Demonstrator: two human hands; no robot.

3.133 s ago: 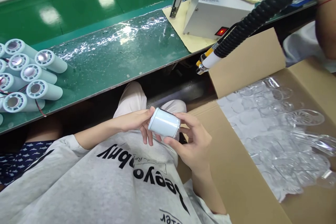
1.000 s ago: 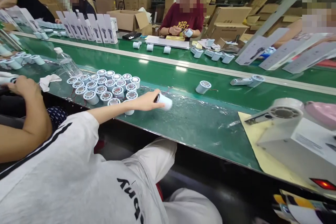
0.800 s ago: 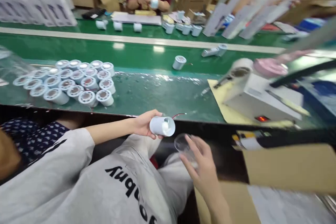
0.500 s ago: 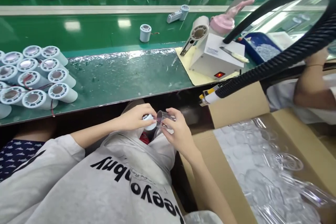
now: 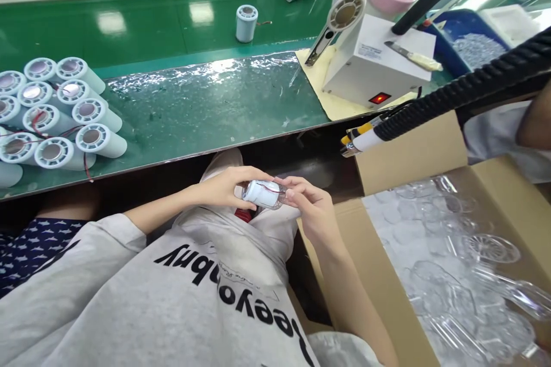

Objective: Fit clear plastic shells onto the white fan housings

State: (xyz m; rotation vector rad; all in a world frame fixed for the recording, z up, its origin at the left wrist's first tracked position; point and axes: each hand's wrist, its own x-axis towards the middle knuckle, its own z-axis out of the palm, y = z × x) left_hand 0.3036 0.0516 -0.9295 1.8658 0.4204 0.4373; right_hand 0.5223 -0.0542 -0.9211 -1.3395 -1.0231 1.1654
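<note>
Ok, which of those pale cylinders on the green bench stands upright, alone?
The single cylinder on the far green strip, left of the white machine. It stands on end, apart from the others; the cluster at the left all lie on their sides, packed together.

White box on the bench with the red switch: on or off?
On, apparently: the red switch on the white box glows bright against its front face.

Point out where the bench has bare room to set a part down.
Bare film-covered bench lies between the stacked white cylinders and the white machine. The belt is open left of the lone cylinder. The carton is packed.
</note>
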